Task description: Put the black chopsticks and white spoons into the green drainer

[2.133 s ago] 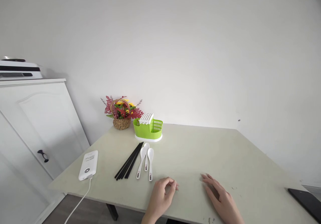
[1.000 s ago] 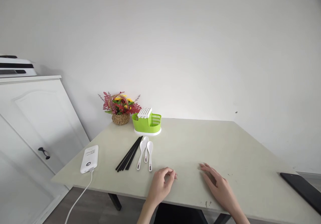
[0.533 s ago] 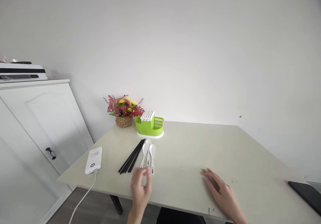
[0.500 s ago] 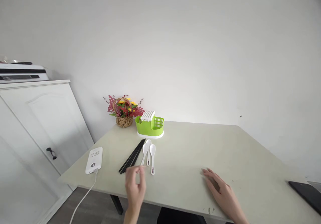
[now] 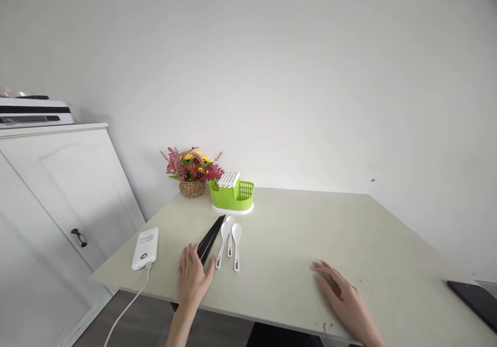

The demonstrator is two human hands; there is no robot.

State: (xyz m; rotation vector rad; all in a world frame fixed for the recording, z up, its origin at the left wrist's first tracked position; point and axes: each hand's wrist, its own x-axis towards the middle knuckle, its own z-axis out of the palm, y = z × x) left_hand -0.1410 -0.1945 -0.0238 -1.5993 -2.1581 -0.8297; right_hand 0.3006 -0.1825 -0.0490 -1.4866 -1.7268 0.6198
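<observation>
Beneath left hand (image 5: 194,274), near ends of black chopsticks (image 5: 212,236); thumb and fingers spread to either side, contact unclear. Just right of left thumb, three white spoons (image 5: 230,244), bowls farther away. Beyond left hand, past chopstick tips, green basket (image 5: 225,199). Left of left hand, white power bank (image 5: 146,247). Well to its right, right hand (image 5: 345,299) lies on counter (image 5: 285,238), fingers loosely extended.
</observation>
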